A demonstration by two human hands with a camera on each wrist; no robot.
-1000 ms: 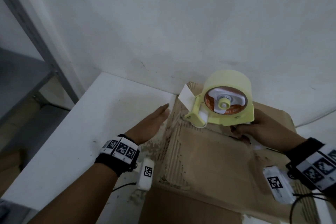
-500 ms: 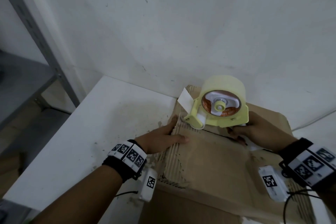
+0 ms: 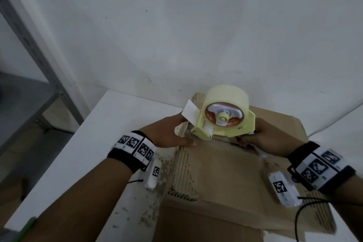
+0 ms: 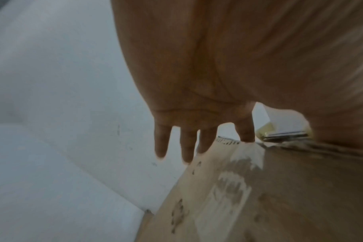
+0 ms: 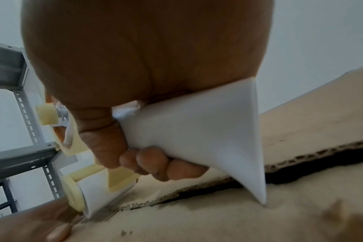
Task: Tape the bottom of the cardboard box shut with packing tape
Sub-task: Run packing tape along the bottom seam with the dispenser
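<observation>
The brown cardboard box (image 3: 225,173) lies flaps-up on the white table, its centre seam (image 5: 300,162) gaping dark. A yellow tape dispenser (image 3: 225,122) with a pale tape roll (image 3: 225,96) stands at the box's far left end, its roller (image 5: 89,201) down on the cardboard. A white tape end (image 3: 189,113) sticks up at its front. My right hand (image 3: 261,137) grips the dispenser's white handle (image 5: 197,139). My left hand (image 3: 169,133) lies flat on the box's left edge beside the dispenser's front, fingers (image 4: 186,147) straight, thumb on the top.
The white table (image 3: 98,143) extends left of the box, scattered with cardboard scraps. A white wall stands close behind the box. Grey metal shelving (image 3: 39,65) rises at the left. A thin cable (image 3: 334,120) runs along the wall at the right.
My left hand has moved from the table beside the box onto the box's left edge, up next to the dispenser's front. The dispenser stays at the far left end.
</observation>
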